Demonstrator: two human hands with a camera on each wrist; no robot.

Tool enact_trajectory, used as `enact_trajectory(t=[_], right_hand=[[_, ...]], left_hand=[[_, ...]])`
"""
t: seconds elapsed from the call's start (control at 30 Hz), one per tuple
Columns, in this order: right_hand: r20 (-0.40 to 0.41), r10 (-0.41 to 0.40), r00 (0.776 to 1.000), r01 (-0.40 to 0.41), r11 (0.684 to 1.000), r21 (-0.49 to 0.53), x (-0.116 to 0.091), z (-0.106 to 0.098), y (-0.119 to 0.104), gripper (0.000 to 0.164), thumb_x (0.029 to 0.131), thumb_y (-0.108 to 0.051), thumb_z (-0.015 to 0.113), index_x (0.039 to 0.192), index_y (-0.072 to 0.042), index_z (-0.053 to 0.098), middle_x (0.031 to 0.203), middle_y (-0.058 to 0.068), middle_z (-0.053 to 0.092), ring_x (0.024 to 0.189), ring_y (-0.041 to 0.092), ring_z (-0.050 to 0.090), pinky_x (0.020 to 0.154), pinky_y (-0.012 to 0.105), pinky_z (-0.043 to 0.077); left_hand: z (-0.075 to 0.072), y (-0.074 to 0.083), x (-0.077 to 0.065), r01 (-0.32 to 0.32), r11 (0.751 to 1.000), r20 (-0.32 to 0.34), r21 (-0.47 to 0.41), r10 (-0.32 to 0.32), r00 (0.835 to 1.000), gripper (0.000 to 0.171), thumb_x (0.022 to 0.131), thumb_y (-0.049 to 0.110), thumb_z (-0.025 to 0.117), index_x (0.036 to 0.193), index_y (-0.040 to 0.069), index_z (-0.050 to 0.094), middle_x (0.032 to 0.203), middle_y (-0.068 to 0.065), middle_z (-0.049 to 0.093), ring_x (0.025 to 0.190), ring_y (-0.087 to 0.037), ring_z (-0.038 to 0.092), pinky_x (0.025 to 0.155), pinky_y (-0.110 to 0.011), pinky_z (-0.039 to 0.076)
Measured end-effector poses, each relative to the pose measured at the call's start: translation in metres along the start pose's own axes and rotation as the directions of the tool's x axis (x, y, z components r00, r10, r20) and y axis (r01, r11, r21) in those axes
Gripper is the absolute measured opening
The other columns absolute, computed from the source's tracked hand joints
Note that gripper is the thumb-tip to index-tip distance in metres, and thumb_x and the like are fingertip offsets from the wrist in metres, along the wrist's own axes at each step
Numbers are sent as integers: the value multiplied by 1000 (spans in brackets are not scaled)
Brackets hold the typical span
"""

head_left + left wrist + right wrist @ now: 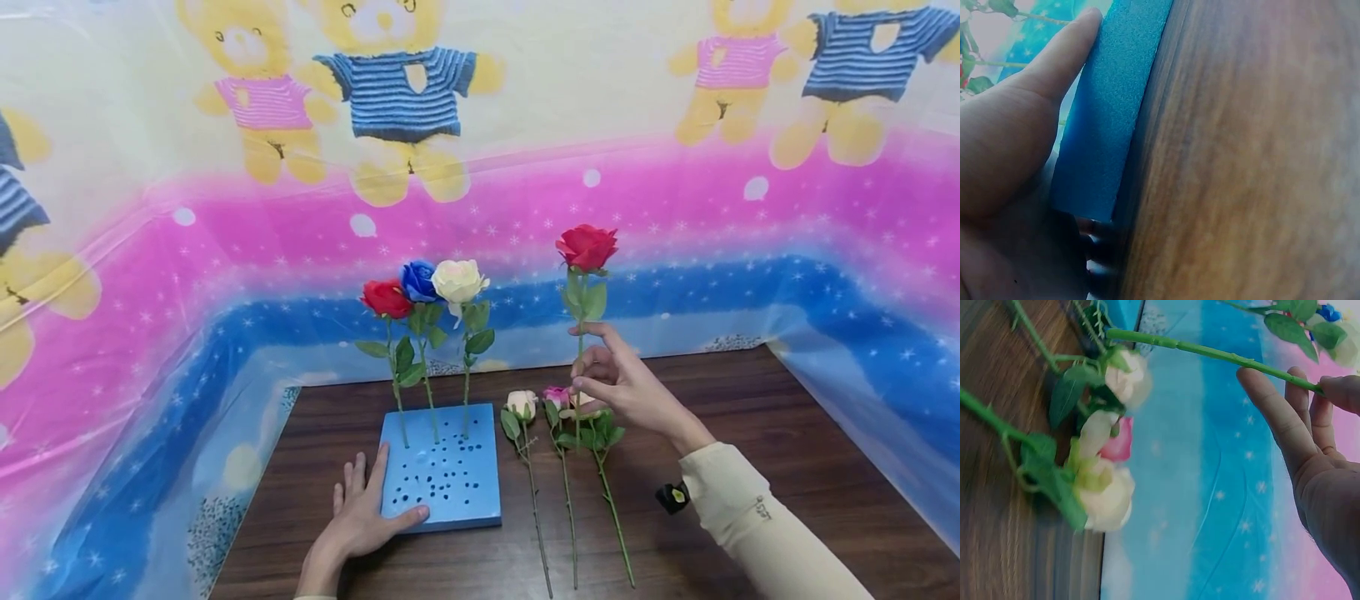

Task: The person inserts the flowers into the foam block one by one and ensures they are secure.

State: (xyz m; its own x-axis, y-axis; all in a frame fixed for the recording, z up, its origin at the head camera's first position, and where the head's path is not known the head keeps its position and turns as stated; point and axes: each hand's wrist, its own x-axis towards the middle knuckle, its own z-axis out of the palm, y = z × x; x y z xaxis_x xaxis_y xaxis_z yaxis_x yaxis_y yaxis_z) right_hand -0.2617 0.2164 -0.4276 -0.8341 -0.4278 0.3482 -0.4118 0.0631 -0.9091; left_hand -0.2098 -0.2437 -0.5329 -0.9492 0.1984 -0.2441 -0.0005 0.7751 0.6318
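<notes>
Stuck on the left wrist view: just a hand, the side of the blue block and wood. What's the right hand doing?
Observer: The right hand pinches a red rose by its stem, bloom up.
Operator: What's standing in the block?
Observer: Three stems stand in the blue block; from the left, a red bloom, a blue bloom and a white bloom.
Operator: Anything right of it?
Observer: Three flowers lie there, a pink one between two cream ones.

- The right sleeve [772,527] is cream, with small dark letters [760,507].
- A little black thing [667,500] with a yellow spot [678,496] is beside the sleeve.
- The left hand [365,512] and right hand [628,385] are bare.
</notes>
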Motion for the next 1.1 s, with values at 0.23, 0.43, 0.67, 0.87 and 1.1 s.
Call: enact_trajectory(t=[0.23,0.43,0.67,0.87,1.1], right_hand=[[24,-12,1000,12,1000,-11,14,22,-6,70,110,1,67,166,-26,36,111,29,65,93,55,74,72,59,69],[40,-20,999,22,999,-30,25,38,-12,68,111,-2,67,167,-25,35,112,25,67,101,49,76,75,56,69],[74,-34,997,36,999,-27,37,58,-18,67,112,-2,67,166,-30,38,114,26,66,104,42,76,77,60,68],[98,-53,994,56,998,-29,47,73,-19,64,112,-4,66,166,-23,38,114,25,65,104,35,78,77,55,70],[130,-61,990,64,998,-23,56,93,-21,64,112,-3,66,166,-23,39,114,21,66,106,33,79,78,54,70]], left_hand=[[0,1,-1,4,1000,-3,1,-4,1000,132,93,69,81,181,17,-3,180,-37,-15,164,-59,-22,127,-80,-11],[-1,1,-2,0,1000,-13,14,0,1000,133,93,69,82,181,16,-3,180,-37,-15,164,-59,-22,127,-80,-12],[-2,2,-3,-6,1000,-14,12,6,1000,133,93,69,82,181,16,-4,179,-37,-16,164,-59,-23,127,-80,-12],[-2,2,-1,-9,1000,-19,19,9,1000,134,93,70,82,181,18,-4,180,-37,-15,164,-59,-23,127,-80,-12],[-1,2,0,-8,1000,-24,18,8,1000,134,92,69,82,181,17,-4,179,-38,-14,164,-59,-22,127,-80,-11]])
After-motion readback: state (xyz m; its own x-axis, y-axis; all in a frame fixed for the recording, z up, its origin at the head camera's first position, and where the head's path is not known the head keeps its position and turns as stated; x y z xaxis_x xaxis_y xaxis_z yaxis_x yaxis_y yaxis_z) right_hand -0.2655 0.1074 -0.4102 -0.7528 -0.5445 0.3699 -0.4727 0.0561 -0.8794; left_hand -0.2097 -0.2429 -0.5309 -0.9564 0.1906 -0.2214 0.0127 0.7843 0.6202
